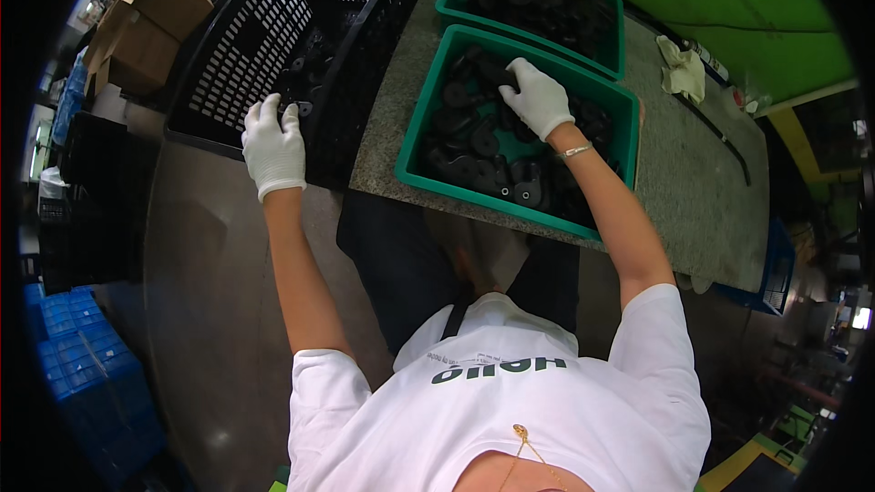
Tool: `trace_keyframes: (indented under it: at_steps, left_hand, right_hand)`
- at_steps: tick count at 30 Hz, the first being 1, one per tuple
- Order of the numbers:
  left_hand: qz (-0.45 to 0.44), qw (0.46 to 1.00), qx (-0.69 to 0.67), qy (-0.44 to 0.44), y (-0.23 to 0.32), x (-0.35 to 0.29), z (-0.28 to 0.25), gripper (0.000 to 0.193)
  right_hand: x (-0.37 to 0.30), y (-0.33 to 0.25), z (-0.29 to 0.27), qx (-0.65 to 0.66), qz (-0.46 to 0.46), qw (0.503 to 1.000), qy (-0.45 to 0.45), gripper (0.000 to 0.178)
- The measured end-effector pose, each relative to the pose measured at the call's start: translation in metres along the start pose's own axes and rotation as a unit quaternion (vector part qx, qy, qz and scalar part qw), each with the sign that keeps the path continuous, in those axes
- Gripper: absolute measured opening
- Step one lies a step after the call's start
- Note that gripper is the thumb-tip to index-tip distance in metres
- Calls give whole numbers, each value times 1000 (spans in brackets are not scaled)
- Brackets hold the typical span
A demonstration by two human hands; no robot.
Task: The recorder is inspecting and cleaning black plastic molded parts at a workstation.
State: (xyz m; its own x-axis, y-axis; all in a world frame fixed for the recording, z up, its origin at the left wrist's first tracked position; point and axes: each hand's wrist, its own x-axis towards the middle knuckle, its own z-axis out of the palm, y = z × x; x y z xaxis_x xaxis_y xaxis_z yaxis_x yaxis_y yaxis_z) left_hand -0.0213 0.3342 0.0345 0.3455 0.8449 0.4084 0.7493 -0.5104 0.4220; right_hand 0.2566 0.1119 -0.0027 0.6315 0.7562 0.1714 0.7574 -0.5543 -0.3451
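- Gloved left hand (275, 148) is at the near end of the black crate (363, 64); its fingers are loosely bent beside a dark part — whether they grip it, I cannot tell;
- gloved right hand (540, 104) reaches into the front green bin (411, 138), fingertips at the black parts (529, 189) lying there; their grip is unclear;
- a second green bin (621, 47) sits behind, on the speckled table (702, 191).

The black parts (460, 166) are small and smooth, with round ends and bent shapes. Lots of them lie in a messy heap in the near green bin (421, 107), some on top of others, tipped all different ways. Two at the front show little shiny rings. A bit of green bottom peeks through. More black pieces (310, 73) lie loose inside the tall black crate (365, 55), which has holes in its side.
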Motion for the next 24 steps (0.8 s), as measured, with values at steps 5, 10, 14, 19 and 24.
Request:
trace_keyframes:
  at_steps: [5,10,14,19,24]
  left_hand:
    - [116,966,-226,44,58,-43,-2,28]
    - [168,908,-373,-94,122,-115,-7,51]
    - [153,906,-366,-144,131,-133,3,50]
    - [67,855,-453,-242,135,-142,5,42]
    - [-86,683,-645,-332,130,-145,14,38]
  right_hand:
    - [-36,-11,-32,292,79,952,53,26]
    - [-79,-66,-78,477,149,861,-95,22]
    - [-96,-73,-84,431,137,884,-124,19]
    - [-105,-69,-76,429,104,890,-116,21]
    - [-118,-63,-68,342,18,939,-25,20]
